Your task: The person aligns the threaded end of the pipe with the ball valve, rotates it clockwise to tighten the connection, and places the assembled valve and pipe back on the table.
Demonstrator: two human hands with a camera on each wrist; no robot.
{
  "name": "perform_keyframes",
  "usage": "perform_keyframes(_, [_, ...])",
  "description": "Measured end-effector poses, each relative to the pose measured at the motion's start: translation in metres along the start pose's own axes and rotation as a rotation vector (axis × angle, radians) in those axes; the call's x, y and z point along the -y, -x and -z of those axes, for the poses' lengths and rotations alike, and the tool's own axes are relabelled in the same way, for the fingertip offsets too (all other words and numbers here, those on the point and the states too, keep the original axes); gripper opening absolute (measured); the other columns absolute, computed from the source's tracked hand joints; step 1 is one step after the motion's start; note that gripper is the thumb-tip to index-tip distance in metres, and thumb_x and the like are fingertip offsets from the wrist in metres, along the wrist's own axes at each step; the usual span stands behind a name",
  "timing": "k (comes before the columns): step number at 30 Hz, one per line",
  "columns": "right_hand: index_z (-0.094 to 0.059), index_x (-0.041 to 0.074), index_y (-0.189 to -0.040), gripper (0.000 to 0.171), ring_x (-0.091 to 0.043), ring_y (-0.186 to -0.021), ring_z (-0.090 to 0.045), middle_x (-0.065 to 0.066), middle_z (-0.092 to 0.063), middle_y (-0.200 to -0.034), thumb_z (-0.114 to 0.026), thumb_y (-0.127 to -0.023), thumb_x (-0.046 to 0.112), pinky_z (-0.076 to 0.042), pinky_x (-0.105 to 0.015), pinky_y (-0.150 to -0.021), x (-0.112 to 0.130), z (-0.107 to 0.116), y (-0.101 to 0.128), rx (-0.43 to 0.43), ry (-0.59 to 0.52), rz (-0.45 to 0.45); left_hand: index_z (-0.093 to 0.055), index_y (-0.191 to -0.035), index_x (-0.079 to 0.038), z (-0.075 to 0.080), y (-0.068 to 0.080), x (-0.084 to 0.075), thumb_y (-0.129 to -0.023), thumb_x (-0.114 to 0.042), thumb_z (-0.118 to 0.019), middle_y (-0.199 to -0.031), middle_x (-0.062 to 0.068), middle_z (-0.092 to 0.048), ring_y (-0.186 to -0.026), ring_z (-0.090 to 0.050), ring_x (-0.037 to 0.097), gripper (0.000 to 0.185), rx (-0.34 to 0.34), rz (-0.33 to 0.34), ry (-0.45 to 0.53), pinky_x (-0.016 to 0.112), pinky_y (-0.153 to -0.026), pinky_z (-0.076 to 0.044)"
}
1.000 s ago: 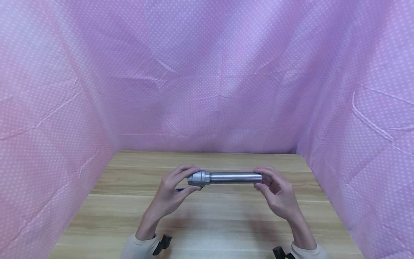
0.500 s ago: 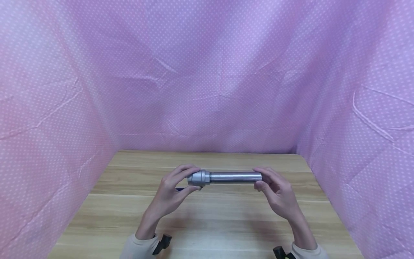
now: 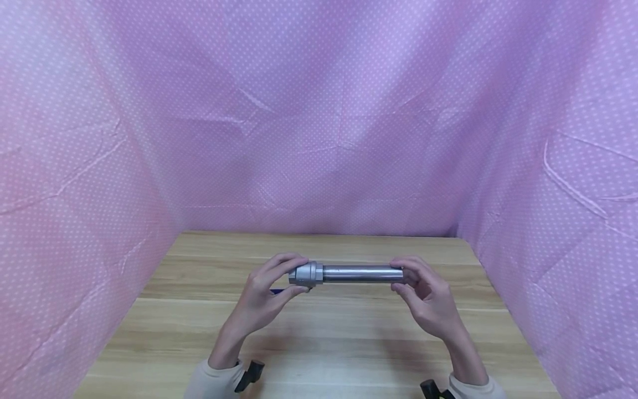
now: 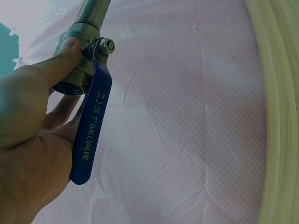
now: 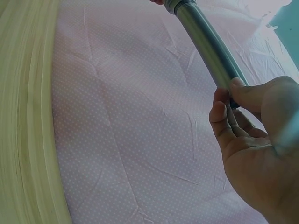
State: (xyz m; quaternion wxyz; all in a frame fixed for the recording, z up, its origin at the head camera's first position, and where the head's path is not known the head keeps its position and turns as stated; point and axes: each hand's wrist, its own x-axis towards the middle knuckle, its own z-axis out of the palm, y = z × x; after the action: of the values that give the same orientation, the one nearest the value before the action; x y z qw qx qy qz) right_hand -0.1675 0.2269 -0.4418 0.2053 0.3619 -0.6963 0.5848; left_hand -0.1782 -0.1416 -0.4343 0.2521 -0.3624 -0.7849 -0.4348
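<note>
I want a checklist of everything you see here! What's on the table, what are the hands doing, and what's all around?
Surface: wooden table, bare planks in view.
Job's things: ball valve with blue handle, joined to a steel pipe, held level above the table.
Clutter: nothing seen.
Grippers: left hand grips the valve; right hand pinches the pipe's end.
Cables: nothing seen.
Surroundings: pink dotted cloth on three sides.
</note>
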Motion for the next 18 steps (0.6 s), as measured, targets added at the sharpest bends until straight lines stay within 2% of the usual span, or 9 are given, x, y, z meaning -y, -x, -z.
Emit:
perform_keyframes(5, [-0.067,-0.014,-0.134,0.055,-0.001,-0.097,-0.07,0.0,-0.071,-0.127,-0.068,-0.085,-0.037,-0.059,-0.018,-0.071,0.0022,0.0009,0.0006,-0.008,0.063,-0.028,-0.075,-0.142,-0.01,-0.0001,0.0002,-0.0007,-0.082,0.004,-0.096,-0.137,0.011,-0.077,-0.117,-0.079,0.027,0.064,0.002,0.007,-0.006,0.035,-0.105,-0.068])
perform_keyframes(10, [-0.071,-0.009,-0.134,0.05,0.002,-0.094,-0.069,0.003,-0.073,-0.12,-0.071,-0.089,-0.03,-0.06,-0.015,-0.072,0.0026,0.0018,0.0022,-0.012,0.168,-0.06,-0.075,-0.142,-0.01,0.0005,0.0008,-0.0013,-0.082,0.004,-0.096,-0.139,0.01,-0.077,-0.119,-0.079,0.027,0.065,0.008,0.019,-0.008,0.035,-0.105,-0.068])
perform_keyframes(14, [-0.072,-0.008,-0.134,0.047,-0.001,-0.086,-0.069,-0.001,-0.074,-0.104,-0.071,-0.091,-0.027,-0.061,-0.017,-0.068,0.0021,0.003,0.0033,-0.011,0.213,-0.067,-0.075,-0.141,-0.009,0.0005,0.0007,-0.0014,-0.083,0.003,-0.096,-0.138,0.01,-0.077,-0.118,-0.079,0.027,0.064,0.009,0.016,-0.007,0.035,-0.105,-0.068])
perform_keyframes(18, [-0.071,-0.009,-0.137,0.047,-0.007,-0.08,-0.069,-0.006,-0.073,-0.091,-0.068,-0.093,-0.027,-0.06,-0.021,-0.066,0.0034,0.0038,0.0024,0.001,0.198,-0.08,-0.075,-0.142,-0.009,0.0013,0.0004,-0.002,-0.083,0.003,-0.096,-0.138,0.01,-0.077,-0.12,-0.079,0.027,0.063,0.015,0.03,-0.001,0.034,-0.107,-0.068])
